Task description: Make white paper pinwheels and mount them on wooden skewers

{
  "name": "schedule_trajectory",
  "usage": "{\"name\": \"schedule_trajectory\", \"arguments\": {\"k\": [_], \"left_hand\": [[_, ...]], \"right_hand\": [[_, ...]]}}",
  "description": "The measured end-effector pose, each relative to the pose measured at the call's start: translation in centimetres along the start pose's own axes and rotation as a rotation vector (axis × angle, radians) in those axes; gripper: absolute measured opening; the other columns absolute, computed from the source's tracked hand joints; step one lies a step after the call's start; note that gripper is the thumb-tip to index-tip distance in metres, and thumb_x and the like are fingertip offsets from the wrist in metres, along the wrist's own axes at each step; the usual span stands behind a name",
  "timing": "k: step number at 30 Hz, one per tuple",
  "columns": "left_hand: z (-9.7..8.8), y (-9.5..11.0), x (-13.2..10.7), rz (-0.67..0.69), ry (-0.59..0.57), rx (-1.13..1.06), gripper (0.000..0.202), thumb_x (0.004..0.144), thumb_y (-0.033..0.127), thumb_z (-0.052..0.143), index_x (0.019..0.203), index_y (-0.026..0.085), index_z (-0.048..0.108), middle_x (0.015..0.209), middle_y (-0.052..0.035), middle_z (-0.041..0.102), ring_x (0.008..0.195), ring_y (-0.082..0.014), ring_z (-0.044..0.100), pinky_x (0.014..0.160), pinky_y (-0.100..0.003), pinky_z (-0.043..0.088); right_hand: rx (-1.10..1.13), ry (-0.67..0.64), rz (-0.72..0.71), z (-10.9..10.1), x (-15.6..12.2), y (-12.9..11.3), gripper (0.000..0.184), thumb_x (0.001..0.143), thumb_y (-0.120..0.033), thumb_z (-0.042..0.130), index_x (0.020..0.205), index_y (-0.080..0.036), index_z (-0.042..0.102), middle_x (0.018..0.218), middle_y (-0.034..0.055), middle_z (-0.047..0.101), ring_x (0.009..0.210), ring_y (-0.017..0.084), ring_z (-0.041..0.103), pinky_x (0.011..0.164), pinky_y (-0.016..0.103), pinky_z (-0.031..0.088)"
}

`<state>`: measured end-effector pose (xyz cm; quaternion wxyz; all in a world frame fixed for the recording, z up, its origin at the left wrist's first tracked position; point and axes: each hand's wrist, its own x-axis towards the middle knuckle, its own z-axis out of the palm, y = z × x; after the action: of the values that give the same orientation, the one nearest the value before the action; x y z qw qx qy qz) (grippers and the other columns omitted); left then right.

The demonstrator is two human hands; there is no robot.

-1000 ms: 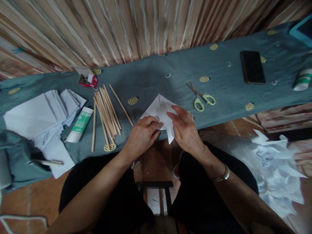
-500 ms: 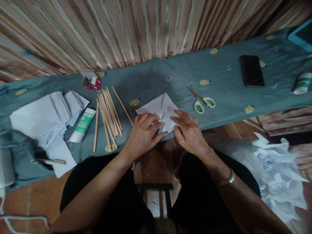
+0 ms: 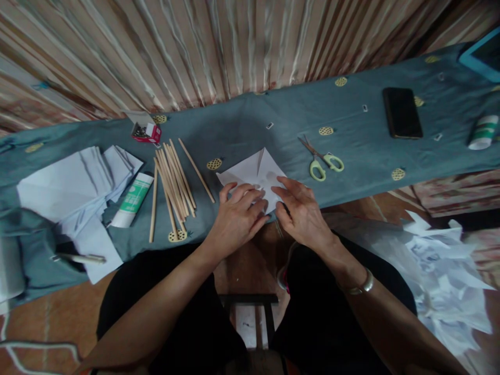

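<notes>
Because the left hand covers the near left part of the folded white paper, that edge and any crease under the fingers are hidden, and the small pale bits at its middle are too blurred to make out. A blue-framed tablet is cut off at the right edge, as is a white object at the left. The paper lies on the tabletop, between the two hands, its pointed far corner reaching beyond them. The left fingers are bent and touch it, though whether they pinch a fold I cannot tell. The right hand is unclenched, fingers spread, fingertips at the paper's right side, with no grasp on it. Wooden sticks lie to the left of the paper, green-handled scissors to its right
</notes>
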<state>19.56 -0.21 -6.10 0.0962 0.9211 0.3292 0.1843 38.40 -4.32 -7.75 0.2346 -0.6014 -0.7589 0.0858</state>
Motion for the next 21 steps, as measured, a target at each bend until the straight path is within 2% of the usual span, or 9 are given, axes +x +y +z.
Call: {"name": "schedule_trajectory", "arguments": {"k": [3,6,13,21], "left_hand": [[0.0,-1.1,0.0,-0.058,0.056,-0.019,0.022,0.092,0.025,0.052,0.108,0.019,0.066,0.117,-0.0094,0.066,0.109,-0.0259,0.057,0.095,-0.046,0.042],[0.2,-2.2,-0.2,-0.112,0.102,-0.059,0.022,0.092,0.020,0.052,0.108,0.016,0.066,0.117,-0.0106,0.067,0.105,-0.0243,0.060,0.093,-0.043,0.044],[0.4,-2.8,0.1,-0.213,0.043,-0.135,0.020,0.090,0.019,0.053,0.103,0.019,0.068,0.105,-0.0070,0.072,0.097,-0.0234,0.063,0.089,-0.043,0.046],[0.3,-3.0,0.3,-0.275,0.056,-0.191,0.020,0.090,0.021,0.053,0.102,0.018,0.069,0.102,-0.0078,0.072,0.096,-0.0227,0.064,0.088,-0.041,0.047]], "right_hand": [[0.001,0.007,0.012,-0.1,0.0,-0.1,0.034,0.089,-0.017,0.045,0.119,-0.014,0.061,0.138,0.0162,0.054,0.127,0.030,0.049,0.104,0.051,0.039],[-0.010,0.011,0.018,-0.2,0.1,-0.1,0.033,0.089,-0.017,0.045,0.117,-0.013,0.062,0.137,0.0158,0.055,0.126,0.030,0.050,0.103,0.049,0.040],[0.016,0.019,0.009,-0.2,0.2,-0.2,0.032,0.090,-0.018,0.045,0.117,-0.015,0.062,0.137,0.0158,0.055,0.127,0.030,0.049,0.104,0.051,0.039],[0.020,0.017,0.007,-0.1,0.2,-0.3,0.033,0.090,-0.018,0.044,0.117,-0.015,0.062,0.137,0.0152,0.054,0.127,0.030,0.049,0.105,0.052,0.038]]}}
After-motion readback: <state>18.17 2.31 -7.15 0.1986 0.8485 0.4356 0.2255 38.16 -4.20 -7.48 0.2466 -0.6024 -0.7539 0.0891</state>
